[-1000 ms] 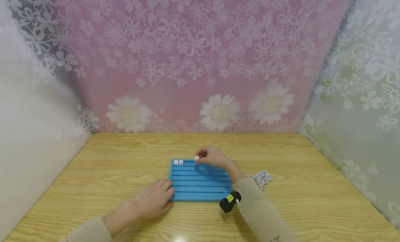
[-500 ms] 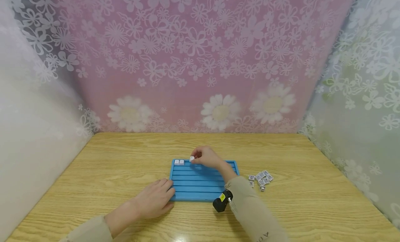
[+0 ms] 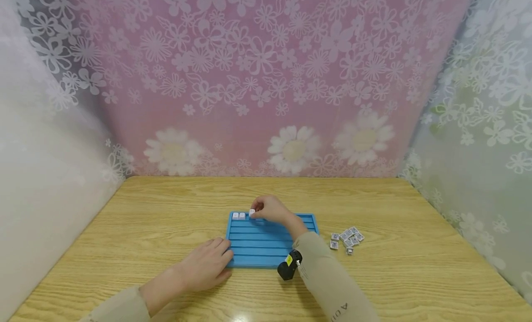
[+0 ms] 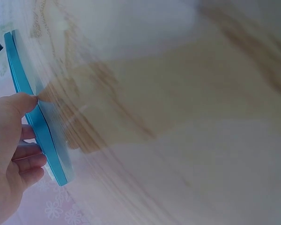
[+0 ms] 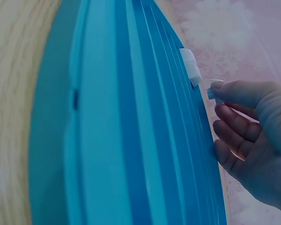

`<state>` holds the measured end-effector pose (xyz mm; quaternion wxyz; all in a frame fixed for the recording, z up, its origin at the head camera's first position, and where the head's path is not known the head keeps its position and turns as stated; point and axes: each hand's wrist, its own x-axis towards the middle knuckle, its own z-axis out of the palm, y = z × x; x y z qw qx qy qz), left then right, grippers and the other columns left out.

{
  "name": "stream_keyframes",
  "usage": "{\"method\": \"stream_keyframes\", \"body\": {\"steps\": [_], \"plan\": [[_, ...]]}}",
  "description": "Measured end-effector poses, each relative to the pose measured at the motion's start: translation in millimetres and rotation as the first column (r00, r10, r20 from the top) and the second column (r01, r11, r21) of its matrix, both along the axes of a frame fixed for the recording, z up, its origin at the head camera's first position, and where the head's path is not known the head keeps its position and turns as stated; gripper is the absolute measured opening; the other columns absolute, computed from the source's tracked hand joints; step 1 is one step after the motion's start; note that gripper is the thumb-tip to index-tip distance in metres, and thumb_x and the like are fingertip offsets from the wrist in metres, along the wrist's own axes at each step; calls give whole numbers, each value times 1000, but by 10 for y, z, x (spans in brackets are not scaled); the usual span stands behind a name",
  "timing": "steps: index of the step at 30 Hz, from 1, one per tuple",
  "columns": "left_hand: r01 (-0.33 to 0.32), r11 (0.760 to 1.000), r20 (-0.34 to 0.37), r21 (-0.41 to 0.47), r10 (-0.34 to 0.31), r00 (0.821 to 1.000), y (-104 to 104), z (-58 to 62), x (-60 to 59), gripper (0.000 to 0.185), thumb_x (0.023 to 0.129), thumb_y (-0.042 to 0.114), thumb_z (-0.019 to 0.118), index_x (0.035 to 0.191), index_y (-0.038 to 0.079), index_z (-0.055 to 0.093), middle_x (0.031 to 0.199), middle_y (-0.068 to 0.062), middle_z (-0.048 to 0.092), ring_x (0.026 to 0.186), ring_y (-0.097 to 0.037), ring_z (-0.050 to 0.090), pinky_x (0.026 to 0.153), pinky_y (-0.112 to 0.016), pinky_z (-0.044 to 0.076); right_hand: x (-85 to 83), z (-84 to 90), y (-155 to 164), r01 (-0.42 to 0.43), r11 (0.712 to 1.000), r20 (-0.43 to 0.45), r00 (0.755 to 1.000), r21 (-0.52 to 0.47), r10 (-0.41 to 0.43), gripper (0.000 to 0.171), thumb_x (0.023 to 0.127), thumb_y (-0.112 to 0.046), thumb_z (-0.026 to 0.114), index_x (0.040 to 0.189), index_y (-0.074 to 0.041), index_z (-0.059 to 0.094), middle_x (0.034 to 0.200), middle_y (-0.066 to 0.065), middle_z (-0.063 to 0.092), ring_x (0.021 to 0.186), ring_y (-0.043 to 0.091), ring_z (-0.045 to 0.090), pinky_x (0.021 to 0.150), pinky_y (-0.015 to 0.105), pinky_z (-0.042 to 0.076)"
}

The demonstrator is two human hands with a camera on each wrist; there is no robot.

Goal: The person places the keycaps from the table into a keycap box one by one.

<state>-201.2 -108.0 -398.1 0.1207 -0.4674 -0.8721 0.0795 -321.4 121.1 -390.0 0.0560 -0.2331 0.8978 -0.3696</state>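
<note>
A blue grooved tray (image 3: 266,248) lies on the wooden table. Two white tiles (image 3: 238,215) sit side by side at the left end of its far groove, also visible in the right wrist view as a white pair (image 5: 191,65). My right hand (image 3: 270,209) pinches a third small white tile (image 3: 251,212) over the far groove, just right of those two; the tile (image 5: 213,87) shows between thumb and fingertip. My left hand (image 3: 205,264) rests on the table with fingers against the tray's near left corner (image 4: 37,126).
A small heap of several loose white tiles (image 3: 347,239) lies on the table to the right of the tray. Floral curtains enclose the table at the back and both sides. A black wrist camera (image 3: 289,265) sits on my right forearm.
My right hand has carried the pinched tile leftward along the far groove, closer to the two placed tiles. The left hand has stayed put.
</note>
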Motion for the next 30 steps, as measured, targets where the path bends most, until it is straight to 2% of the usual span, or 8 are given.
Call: {"method": "stream_keyframes", "body": {"steps": [5,10,16,30], "plan": [[3,1000,1,-2,-3,1000,2,9,-1,37,88,40,59,103,6,58,108,-8,53,98,-20,49,89,-34,44,-25,-52,-24,-12,1000,-25,1000,7,12,14,82,-19,71,89,-8,63,81,2,58,74,16,53,67,31,47],[0,1000,9,-10,0,1000,5,8,1,38,89,40,58,105,6,58,110,-9,53,100,-21,50,91,-35,44,22,-49,-83,36,999,-21,999,31,-35,12,83,-11,69,92,-5,64,82,3,58,74,16,53,66,30,46],[-3,1000,17,-4,3,1000,9,9,12,38,89,39,59,105,6,58,111,-10,53,102,-22,50,92,-35,44,50,-59,-110,57,997,-26,998,53,-55,14,82,-11,70,95,-5,66,84,1,59,75,13,53,65,27,46],[4,1000,5,-1,-4,1000,-5,6,2,37,88,40,59,104,6,58,109,-8,53,100,-21,50,91,-35,44,55,-80,-170,102,989,-37,994,105,-98,15,81,-16,72,92,-9,65,81,0,56,72,15,50,64,30,44]]}}
